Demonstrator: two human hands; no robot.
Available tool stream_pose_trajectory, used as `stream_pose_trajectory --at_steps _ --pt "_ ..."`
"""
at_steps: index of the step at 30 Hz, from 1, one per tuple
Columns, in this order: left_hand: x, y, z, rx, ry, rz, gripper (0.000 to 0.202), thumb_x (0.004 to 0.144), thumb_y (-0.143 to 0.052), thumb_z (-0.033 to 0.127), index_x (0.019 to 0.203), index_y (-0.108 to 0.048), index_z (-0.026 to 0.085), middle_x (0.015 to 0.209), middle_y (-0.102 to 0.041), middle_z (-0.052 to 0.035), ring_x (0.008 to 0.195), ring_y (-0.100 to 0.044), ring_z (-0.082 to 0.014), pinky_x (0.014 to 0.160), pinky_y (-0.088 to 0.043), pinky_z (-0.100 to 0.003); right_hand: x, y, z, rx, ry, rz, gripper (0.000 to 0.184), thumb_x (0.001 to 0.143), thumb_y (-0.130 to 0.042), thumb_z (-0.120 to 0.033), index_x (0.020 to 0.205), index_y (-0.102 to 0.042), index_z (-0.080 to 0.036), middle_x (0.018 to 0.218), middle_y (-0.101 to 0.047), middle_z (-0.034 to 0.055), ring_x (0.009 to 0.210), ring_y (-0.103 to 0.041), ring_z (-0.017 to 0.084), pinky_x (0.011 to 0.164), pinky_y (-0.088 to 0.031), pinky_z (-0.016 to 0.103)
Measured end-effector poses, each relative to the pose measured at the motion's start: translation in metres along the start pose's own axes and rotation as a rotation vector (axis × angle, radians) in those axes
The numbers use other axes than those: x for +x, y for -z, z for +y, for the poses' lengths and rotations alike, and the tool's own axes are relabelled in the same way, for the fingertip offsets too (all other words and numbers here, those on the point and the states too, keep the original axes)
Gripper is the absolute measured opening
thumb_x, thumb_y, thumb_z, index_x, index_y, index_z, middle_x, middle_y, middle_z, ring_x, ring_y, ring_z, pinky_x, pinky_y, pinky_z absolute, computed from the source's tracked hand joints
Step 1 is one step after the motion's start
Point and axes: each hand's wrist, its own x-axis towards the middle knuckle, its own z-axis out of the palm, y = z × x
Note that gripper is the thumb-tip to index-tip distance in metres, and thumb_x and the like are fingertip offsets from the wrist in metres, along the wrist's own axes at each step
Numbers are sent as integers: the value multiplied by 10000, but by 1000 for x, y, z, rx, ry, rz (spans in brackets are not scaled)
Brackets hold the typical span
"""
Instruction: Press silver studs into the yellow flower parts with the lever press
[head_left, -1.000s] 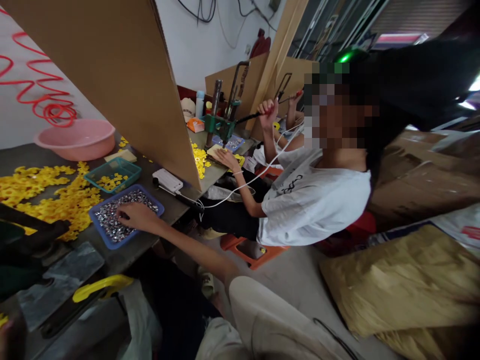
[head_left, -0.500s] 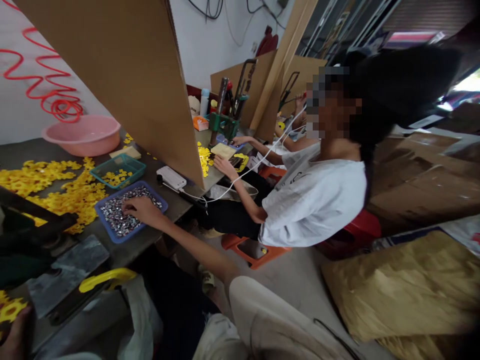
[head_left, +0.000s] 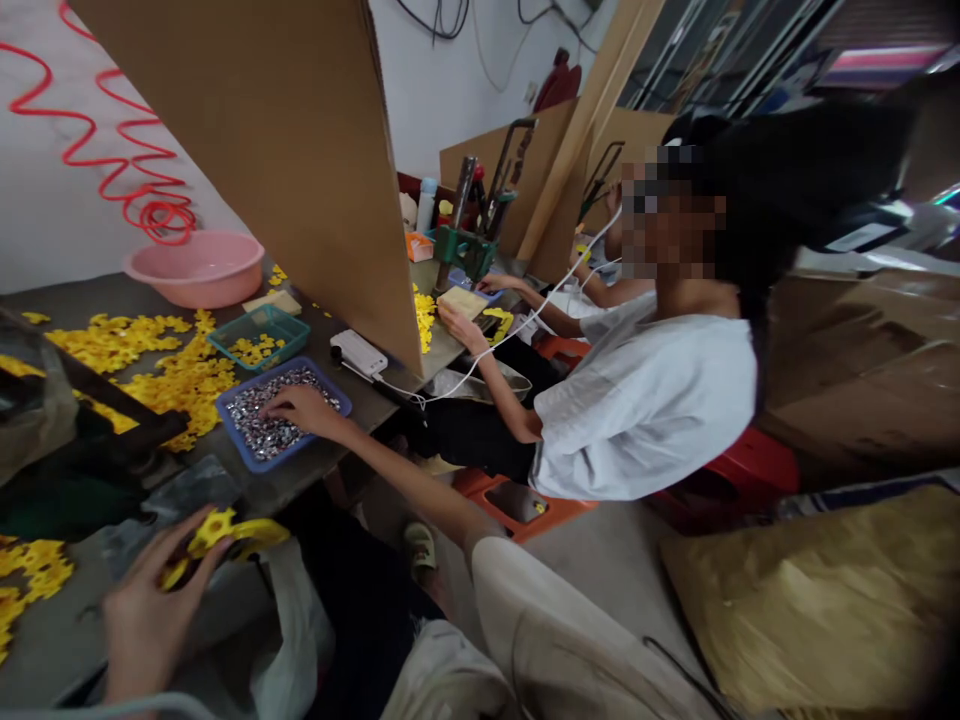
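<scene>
My left hand (head_left: 154, 600) is closed around a yellow flower-shaped plastic piece (head_left: 213, 530), held low at the left by the table's front edge. A yellow handle-like part (head_left: 264, 537) lies just beyond that piece, with a pale bag (head_left: 289, 620) below it. My right hand (head_left: 307, 408) reaches into a blue tray (head_left: 259, 464) full of small shiny metallic bits (head_left: 259, 415). Its fingers are drawn together at the bits; whether one is between the tips is too small to make out.
Heaps of yellow pieces (head_left: 161, 385), a teal basket (head_left: 292, 355) and a pink basin (head_left: 195, 275) stand on the table. A dark press arm (head_left: 142, 425) juts in at left. A cardboard divider (head_left: 285, 170) separates me from a seated co-worker (head_left: 645, 400). A white power bank (head_left: 360, 353) lies nearby.
My left hand has come up and to the right from the lower left corner, with the yellow piece. My right hand stays in the tray. The view has shifted slightly left.
</scene>
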Motion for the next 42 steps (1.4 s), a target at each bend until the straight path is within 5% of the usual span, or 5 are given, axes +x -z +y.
stream_pose_trajectory --at_steps 9,16,22,34,42 --pt "53 -52 26 103 -65 -59 390 885 -534 495 1112 -661 204 1007 -678 -60 754 -631 -196 679 -478 -286 5 -2 4 227 -72 44 69 839 -673 -97 893 -714 -103 901 -726 56 824 -646 111 794 -458 197" --pt "93 -72 24 115 -18 -25 363 859 -584 437 1099 -658 175 1073 -683 -94 907 -643 -246 790 -481 -312 0 17 1 538 -19 37 97 851 -643 -128 851 -740 -121 912 -742 56 875 -665 129 848 -480 231" --pt "99 -78 15 38 46 -15 362 825 -645 432 1057 -685 156 1013 -715 -98 922 -656 -252 833 -485 -319 -4 13 -10 438 19 -96 79 822 -670 -134 854 -739 -111 845 -730 50 810 -648 137 784 -456 229" --pt "98 -77 10 -53 51 -19 347 814 -670 423 1025 -716 152 969 -728 -86 841 -656 -223 795 -495 -305 -5 13 -26 70 14 -8 23 776 -727 -107 767 -733 -127 765 -672 16 747 -584 113 700 -373 213" --pt "98 -73 11 -45 14 -67 372 832 -641 446 1048 -725 155 1035 -730 -103 928 -667 -249 856 -495 -330 -5 7 -20 193 3 6 59 790 -701 -88 769 -744 -123 780 -692 30 750 -607 112 729 -422 211"
